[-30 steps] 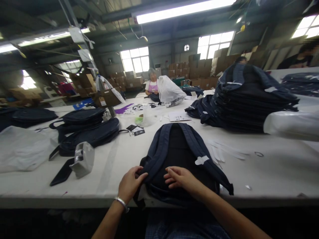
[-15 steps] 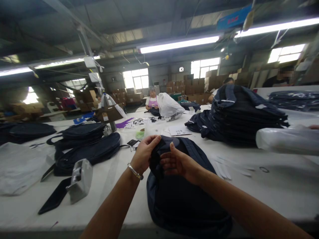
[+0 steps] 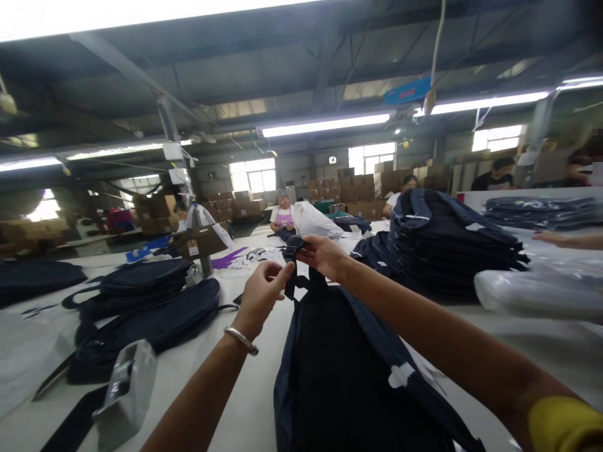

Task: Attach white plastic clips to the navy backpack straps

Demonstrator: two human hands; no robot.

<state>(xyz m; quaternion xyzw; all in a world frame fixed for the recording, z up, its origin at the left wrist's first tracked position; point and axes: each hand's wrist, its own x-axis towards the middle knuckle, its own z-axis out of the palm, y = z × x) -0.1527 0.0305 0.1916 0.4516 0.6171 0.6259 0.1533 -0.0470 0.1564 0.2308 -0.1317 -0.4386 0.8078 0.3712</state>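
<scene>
A navy and black backpack (image 3: 348,370) lies on the white table (image 3: 245,402) in front of me, its far end lifted. My right hand (image 3: 321,254) is closed on the backpack's black top handle (image 3: 291,263) and holds it up. My left hand (image 3: 261,296), with a silver bracelet at the wrist, pinches the same handle strap just below. A white tag (image 3: 400,375) shows on a shoulder strap.
Flat navy backpacks (image 3: 141,301) lie at the left, with a grey tape dispenser (image 3: 123,395) in front of them. A tall stack of backpacks (image 3: 452,245) stands at the right beside a plastic bag (image 3: 537,292). Other people work at the far side; another person's hand (image 3: 549,237) reaches in at the right.
Both hands went from the backpack's near edge to its far end, took the top handle and raised it. My view tilted upward.
</scene>
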